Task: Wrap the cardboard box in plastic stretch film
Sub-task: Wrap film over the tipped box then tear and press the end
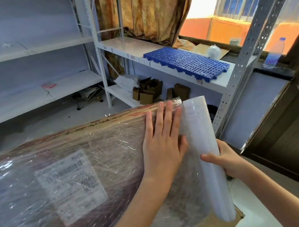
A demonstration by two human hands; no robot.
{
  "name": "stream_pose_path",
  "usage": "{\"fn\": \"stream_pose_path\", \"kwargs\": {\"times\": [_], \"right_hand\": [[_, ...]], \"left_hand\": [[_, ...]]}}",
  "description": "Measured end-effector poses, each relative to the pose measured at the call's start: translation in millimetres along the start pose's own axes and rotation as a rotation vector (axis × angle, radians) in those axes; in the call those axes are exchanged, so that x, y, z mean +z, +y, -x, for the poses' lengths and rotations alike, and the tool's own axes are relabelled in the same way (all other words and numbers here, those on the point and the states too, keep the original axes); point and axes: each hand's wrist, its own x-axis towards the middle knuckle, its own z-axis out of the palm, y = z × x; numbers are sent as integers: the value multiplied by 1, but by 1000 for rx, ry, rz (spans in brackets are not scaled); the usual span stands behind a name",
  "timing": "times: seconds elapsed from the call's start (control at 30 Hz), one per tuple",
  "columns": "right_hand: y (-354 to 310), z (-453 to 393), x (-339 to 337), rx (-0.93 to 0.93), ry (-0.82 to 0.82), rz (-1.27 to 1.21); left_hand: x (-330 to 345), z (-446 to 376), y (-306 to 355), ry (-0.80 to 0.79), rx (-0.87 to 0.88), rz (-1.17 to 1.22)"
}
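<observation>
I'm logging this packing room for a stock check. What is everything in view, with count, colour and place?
cardboard box: one, brown, film-covered, foreground
shipping label: one, white, on the box face under film
stretch film roll: one, whitish, at the box's right edge
shelving racks: two, white, left and right
grid mats: blue, on right rack's middle shelf
small cartons: several, brown, low under the right rack
water bottle: one, clear, on windowsill
curtain: orange-brown, behind rack
left hand: flat on the film
right hand: grip round the roll
</observation>
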Motion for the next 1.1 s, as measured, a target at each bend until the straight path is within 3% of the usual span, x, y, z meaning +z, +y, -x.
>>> {"fn": "stream_pose_path", "kwargs": {"times": [0.17,0.33,0.43,0.5,0.63,0.77,1.1], "right_hand": [[-2,-2,-2,23,-54,-31],[-7,-1,-17,122,-229,-17],[-14,2,-25,129,-292,51],[-17,3,-28,120,-287,116],[-16,2,-31,57,-120,253],[-2,-5,-29,28,-27,238],[12,-32,-17,86,-226,18]], "left_hand": [[6,-5,-1,-31,-27,-1],[3,-8,-4,3,-29,30],[-4,-14,-3,34,-144,94],[-7,-19,-4,32,-221,81],[-6,-19,-3,31,-192,82],[-8,-13,4,44,-187,86],[-7,-17,-8,42,-229,174]]}}
